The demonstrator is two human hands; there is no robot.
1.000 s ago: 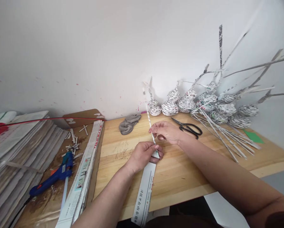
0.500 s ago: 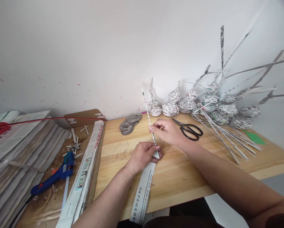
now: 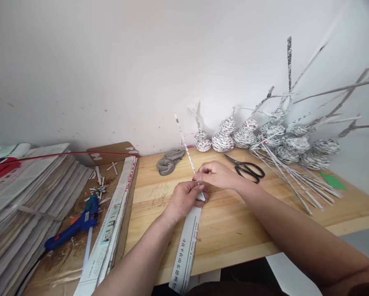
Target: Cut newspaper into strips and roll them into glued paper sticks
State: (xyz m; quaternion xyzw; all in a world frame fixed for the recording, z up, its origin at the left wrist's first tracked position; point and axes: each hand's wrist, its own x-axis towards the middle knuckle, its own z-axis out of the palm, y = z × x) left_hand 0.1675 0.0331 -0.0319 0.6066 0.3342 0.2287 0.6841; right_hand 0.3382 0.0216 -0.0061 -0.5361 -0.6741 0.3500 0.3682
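Note:
A newspaper strip [image 3: 184,248] hangs down toward the table's front edge, and its upper part is rolled into a thin paper tube [image 3: 185,146] that leans up and to the left. My left hand [image 3: 184,199] is closed on the strip where flat paper turns into tube. Just above it, my right hand [image 3: 213,174] pinches the lower part of the tube, its fingertips close to my left thumb. Black-handled scissors [image 3: 246,167] lie to the right of my right hand, blades partly open. Behind my hands rests a crumpled grey cloth [image 3: 169,161].
Several woven paper gourds [image 3: 223,139] stand along the wall, with sticks and loose paper tubes [image 3: 295,176] at the right. At the left are a blue glue gun [image 3: 79,224], stacked newspapers [image 3: 26,218] and cut newspaper strips [image 3: 108,234]. A green card [image 3: 333,180] lies far right.
My right hand has slid down the tube to my left hand's fingers. The tube now leans further left. My left hand has shifted slightly left and keeps its hold.

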